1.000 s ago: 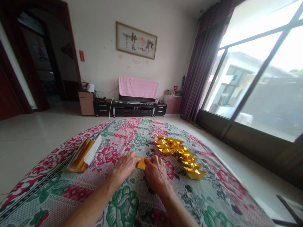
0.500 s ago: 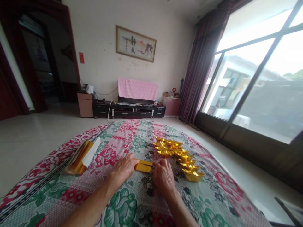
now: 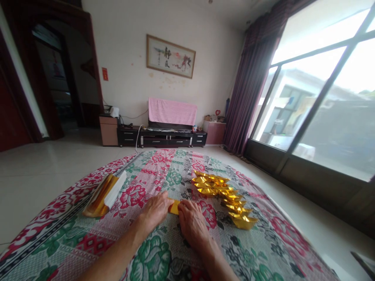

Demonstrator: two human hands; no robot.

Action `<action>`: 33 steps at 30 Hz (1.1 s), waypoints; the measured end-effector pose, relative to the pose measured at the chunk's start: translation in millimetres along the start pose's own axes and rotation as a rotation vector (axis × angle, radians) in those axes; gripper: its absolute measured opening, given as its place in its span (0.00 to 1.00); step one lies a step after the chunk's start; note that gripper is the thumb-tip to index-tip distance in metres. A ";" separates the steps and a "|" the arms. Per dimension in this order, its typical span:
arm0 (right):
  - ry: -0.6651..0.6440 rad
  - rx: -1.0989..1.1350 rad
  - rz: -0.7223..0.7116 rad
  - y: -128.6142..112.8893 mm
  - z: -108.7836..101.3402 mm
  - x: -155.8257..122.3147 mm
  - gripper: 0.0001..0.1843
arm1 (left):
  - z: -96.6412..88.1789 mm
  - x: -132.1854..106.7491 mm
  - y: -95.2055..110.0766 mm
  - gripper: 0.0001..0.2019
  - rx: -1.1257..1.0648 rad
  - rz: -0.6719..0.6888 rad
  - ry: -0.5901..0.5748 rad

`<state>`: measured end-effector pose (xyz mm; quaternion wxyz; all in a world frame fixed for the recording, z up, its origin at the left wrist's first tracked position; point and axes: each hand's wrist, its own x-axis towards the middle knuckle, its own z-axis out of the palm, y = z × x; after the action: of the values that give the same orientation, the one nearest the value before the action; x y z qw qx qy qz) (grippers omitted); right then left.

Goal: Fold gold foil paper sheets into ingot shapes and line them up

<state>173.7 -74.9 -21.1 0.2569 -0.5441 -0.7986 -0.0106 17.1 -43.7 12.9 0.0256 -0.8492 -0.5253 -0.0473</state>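
A small folded strip of gold paper lies low over the flowered cloth, between my two hands. My left hand is closed on its left end, thumb and fingers pinched together. At the other end, my right hand is closed with its bent fingers on the paper; its fingertips are partly hidden. Several folded gold paper ingots stand in an overlapping row to the right of my right hand. On the left rests a stack of gold and white paper sheets, bent along its length.
The round table wears a red, green and grey flowered cloth. Beyond it, a low black cabinet carries a screen draped with a pink towel. Large windows and a purple curtain line the right side.
My right hand has moved left onto the gold paper, covering its right part. My left hand keeps its pinch on the left end. The view has shifted slightly.
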 end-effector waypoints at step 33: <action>0.022 0.067 0.052 0.6 -0.4 -1.9 0.09 | 39.3 34.6 -19.4 0.17 -0.260 -0.317 0.243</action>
<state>174.9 -76.4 -21.7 0.2838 -0.5557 -0.7812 0.0170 17.2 -0.6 -22.5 -0.0289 -0.7405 -0.6344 -0.2198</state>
